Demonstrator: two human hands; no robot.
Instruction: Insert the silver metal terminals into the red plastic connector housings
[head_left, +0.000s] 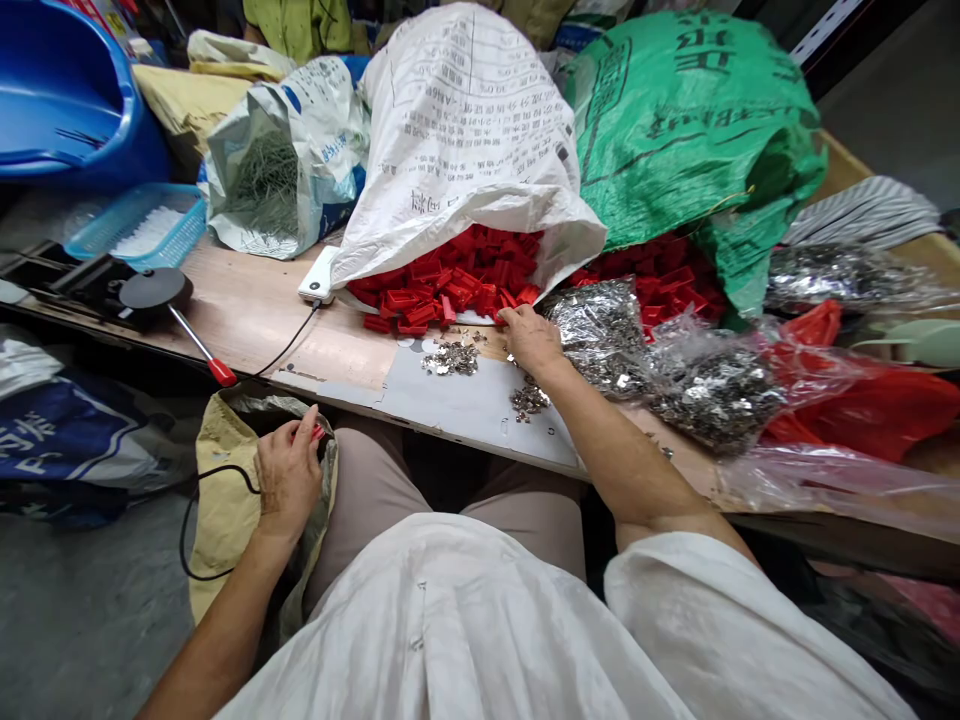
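My left hand (287, 475) is closed over the mouth of a yellowish woven sack (214, 500) beside my leg. A small red plastic piece (319, 432) shows between its thumb and fingers. A black cable (182, 540) loops to this hand; where it ends is hidden. My right hand (534, 342) reaches to the mouth of a white woven sack (465, 110), fingers pinched at the edge of the heap of red plastic pieces (442, 280). Its fingertips appear to grip one of them, partly hidden. Small metal clips lie in two piles (452, 358) near this hand.
Clear bags of metal parts (716, 395) crowd the right, beside a red plastic bag (862, 400). Behind stand a green sack (697, 120) and a bag of thin rods (266, 185). At left are a lever with a red grip (221, 372), a blue basket (191, 225) and a white device (318, 275).
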